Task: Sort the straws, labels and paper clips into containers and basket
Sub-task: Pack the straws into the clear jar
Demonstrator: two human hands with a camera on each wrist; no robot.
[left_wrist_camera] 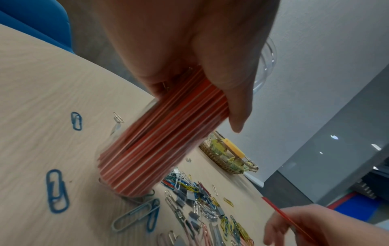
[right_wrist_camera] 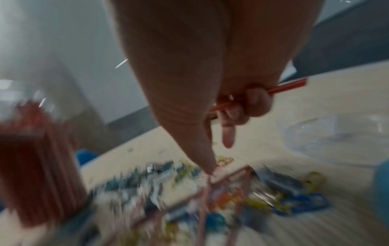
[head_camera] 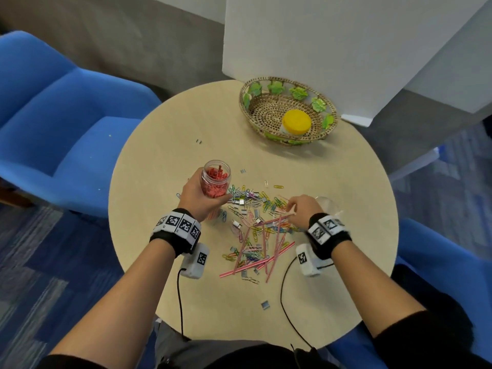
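My left hand (head_camera: 206,199) grips a clear jar (head_camera: 216,179) packed with red straws and holds it tilted just above the table, left of the pile; the left wrist view shows the jar (left_wrist_camera: 160,146) under my fingers (left_wrist_camera: 235,106). My right hand (head_camera: 291,207) hovers over a heap of coloured paper clips (head_camera: 253,206). Its curled fingers hold one red straw (right_wrist_camera: 294,85), while the thumb and index finger point down at the pile. More red-and-white straws (head_camera: 266,251) lie crossed near the front, with small grey labels (head_camera: 265,304) scattered about.
A woven basket (head_camera: 246,102) at the back right of the round table (head_camera: 165,129) holds a yellow-lidded container (head_camera: 296,122). A clear bowl (head_camera: 328,203) sits just right of my right hand. Blue chairs (head_camera: 53,115) flank the table; a white pillar (head_camera: 319,35) stands behind.
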